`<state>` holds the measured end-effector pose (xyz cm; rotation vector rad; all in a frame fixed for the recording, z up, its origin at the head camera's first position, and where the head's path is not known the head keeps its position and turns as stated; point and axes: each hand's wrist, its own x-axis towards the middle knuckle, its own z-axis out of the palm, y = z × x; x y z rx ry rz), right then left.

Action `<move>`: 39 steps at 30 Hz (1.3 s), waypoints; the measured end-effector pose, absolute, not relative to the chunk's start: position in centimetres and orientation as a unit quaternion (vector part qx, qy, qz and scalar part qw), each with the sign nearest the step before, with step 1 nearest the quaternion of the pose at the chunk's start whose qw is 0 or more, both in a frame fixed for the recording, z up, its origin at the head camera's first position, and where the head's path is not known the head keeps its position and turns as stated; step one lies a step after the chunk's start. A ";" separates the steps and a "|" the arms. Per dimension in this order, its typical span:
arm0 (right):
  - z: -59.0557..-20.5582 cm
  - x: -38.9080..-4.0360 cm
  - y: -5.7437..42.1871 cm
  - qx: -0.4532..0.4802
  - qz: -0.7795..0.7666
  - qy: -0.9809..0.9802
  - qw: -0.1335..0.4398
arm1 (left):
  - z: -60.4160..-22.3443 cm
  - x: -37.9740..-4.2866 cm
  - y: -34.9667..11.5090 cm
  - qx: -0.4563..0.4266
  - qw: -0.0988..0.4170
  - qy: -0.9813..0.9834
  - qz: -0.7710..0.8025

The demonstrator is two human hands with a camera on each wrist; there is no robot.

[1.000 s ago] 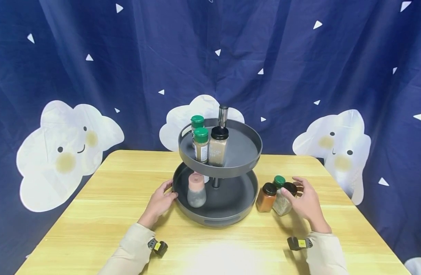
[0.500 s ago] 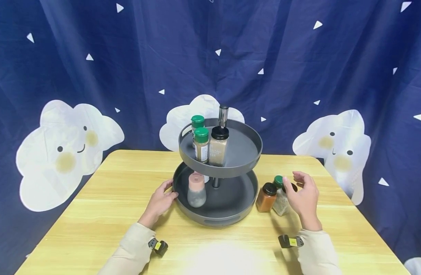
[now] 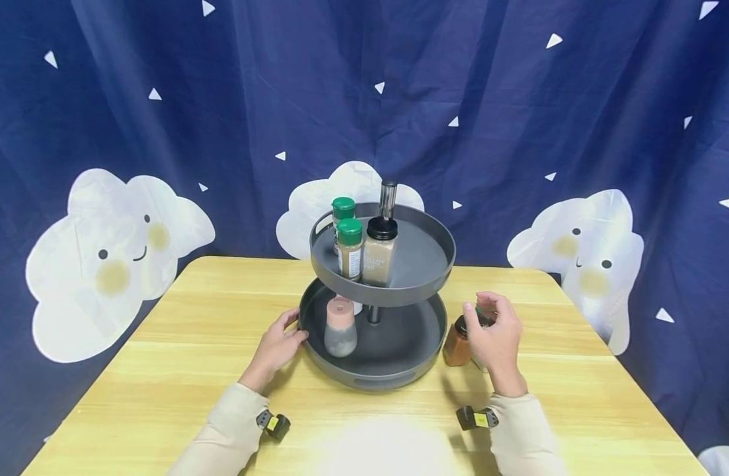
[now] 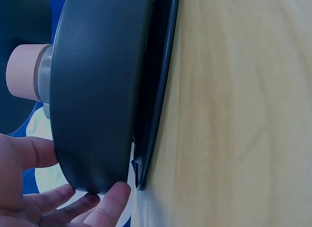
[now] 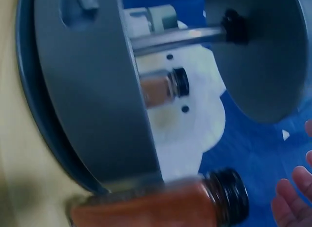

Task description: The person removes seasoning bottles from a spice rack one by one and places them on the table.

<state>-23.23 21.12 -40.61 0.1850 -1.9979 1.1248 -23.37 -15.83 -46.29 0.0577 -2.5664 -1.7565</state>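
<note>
Fingertips [image 4: 119, 192] of the left hand [image 3: 276, 348] rest spread against the outer wall of a round, dark grey lower tray [image 3: 340, 375]. At its left stands a see-through, bulbous bottle [image 3: 340, 338] with a pink cap; a slim post [image 3: 373, 315] carries the upper tray [image 3: 420, 251], with two green-capped jars [image 3: 350, 258] and a beige-filled, black-lidded jar [image 3: 377, 261]. Upright on the wooden table [image 3: 162, 344], just right of the lower tray, is a square-sided orange jar [image 3: 457, 349], black-lidded too. Beside it the right hand [image 3: 496, 337] has thumb and fingers parted. The right wrist view shows fingers clear of the orange jar, plus a black-capped jar [image 5: 157, 90] behind the tray wall, unseen from the head; the left wrist view alone shows a dark base [image 4: 163, 90] beneath the tray.
</note>
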 end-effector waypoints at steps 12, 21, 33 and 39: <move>-41.9 -22.7 18.3 0.167 0.402 -0.803 0.407 | -46.3 -23.4 -15.9 0.022 0.019 -0.830 -0.557; -43.2 -22.2 17.0 0.220 0.376 -0.837 0.331 | -46.2 -23.4 -15.9 0.022 0.017 -0.834 -0.551; -46.2 -22.8 16.7 0.275 0.337 -0.867 0.242 | -46.1 -23.3 -15.8 0.024 0.015 -0.834 -0.551; -46.3 -22.8 16.4 0.297 0.334 -0.864 0.233 | -45.9 -23.2 -15.9 0.021 0.014 -0.838 -0.546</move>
